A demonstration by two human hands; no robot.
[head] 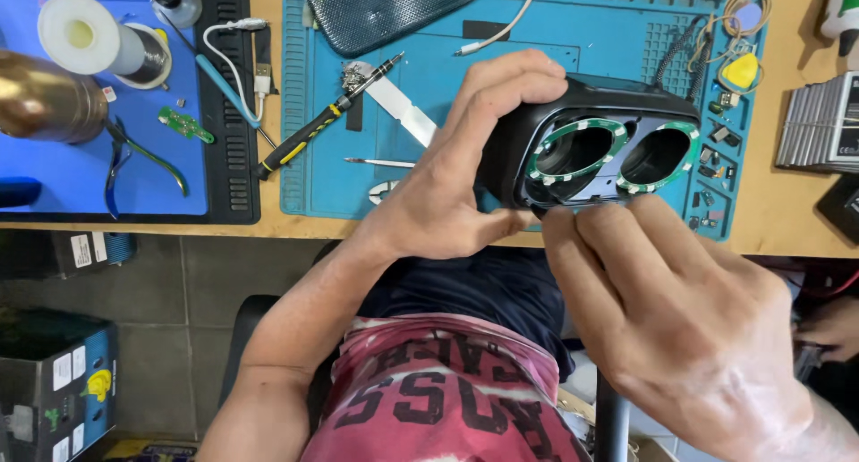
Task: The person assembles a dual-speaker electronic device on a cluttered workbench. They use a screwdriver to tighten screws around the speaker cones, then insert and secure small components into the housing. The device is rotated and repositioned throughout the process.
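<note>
The left hand (456, 171) is wrapping its fingers over the top of the black speaker housing (591, 144), bracing it above the blue work mat's (313, 185) near edge. The right hand (662, 301) is pinching its fingertips together at the housing's lower rim, openings tilted up for access. A screwdriver (327, 118) is lying idle mid-mat.

wooden workbench (805, 220) | blue work mats (322, 185) | grey tiled floor (179, 283) | even light
</note>
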